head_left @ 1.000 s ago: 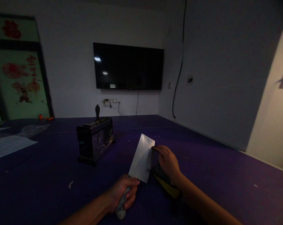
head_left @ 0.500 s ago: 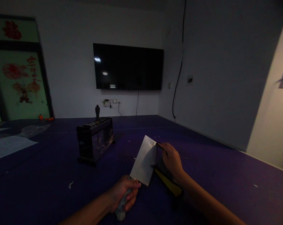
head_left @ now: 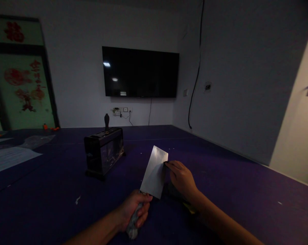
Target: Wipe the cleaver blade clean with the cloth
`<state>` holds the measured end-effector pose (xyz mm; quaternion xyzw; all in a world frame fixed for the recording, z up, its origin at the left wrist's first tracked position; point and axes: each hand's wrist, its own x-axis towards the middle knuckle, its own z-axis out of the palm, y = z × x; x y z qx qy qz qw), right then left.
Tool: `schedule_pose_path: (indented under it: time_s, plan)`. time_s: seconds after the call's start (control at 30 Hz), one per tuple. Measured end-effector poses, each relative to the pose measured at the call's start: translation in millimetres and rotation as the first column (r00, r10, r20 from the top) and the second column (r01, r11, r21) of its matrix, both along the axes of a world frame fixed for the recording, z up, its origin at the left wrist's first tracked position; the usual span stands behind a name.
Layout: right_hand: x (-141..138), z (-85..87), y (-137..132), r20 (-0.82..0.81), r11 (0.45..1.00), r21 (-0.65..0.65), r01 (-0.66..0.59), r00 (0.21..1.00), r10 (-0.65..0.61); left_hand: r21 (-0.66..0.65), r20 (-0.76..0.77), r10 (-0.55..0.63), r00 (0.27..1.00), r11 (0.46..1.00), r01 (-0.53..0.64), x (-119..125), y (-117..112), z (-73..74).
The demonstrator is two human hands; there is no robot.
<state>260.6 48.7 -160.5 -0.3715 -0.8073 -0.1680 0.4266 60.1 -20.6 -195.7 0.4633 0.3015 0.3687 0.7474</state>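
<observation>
My left hand (head_left: 136, 211) is wrapped around the handle of a cleaver (head_left: 154, 173), and clear plastic film seems to cover that handle. The broad silvery blade tilts up and away from me. At the blade's right edge, my right hand (head_left: 182, 178) pinches a small dark piece whose kind I cannot make out. Under my right forearm a yellow and dark object (head_left: 189, 207) shows only in part. Further off to the left stands a black knife block (head_left: 105, 153) with see-through sides, a dark handle (head_left: 107, 123) sticking up from its top.
Papers (head_left: 12, 159) and a clear plastic bag (head_left: 38, 141) lie on the purple surface (head_left: 67, 217) at the left. Small orange items (head_left: 51, 128) sit near the door. White scraps (head_left: 77, 199) are scattered about. A television (head_left: 141, 73) hangs on the far wall.
My right hand has moved slightly left and down along the blade's right edge. The cleaver has shifted a little to the left, and the yellow object is now more hidden by my arm.
</observation>
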Motion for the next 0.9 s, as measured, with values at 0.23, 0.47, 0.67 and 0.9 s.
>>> schedule_pose_path:
  time_s: [0.23,0.47,0.67,0.9]
  plan:
    - [-8,-3.1,-11,0.111,0.996,-0.015,-0.084,0.990,0.085,-0.004,0.051,0.043,0.998,0.999,-0.043,2,3,-4.4]
    - [-9,-6.2,-16,0.187,0.977,0.182,-0.116,0.979,0.081,-0.004,0.021,-0.003,1.000,1.000,0.003,1,2,-3.9]
    - [-13,-8.0,-17,0.212,0.978,0.175,-0.113,0.975,0.075,0.001,0.052,0.033,0.998,0.999,-0.033,3,-2,0.4]
    - [-8,-4.6,-8,0.076,0.995,0.099,-0.023,0.997,0.015,0.005,-0.004,0.003,1.000,1.000,-0.003,2,-2,2.6]
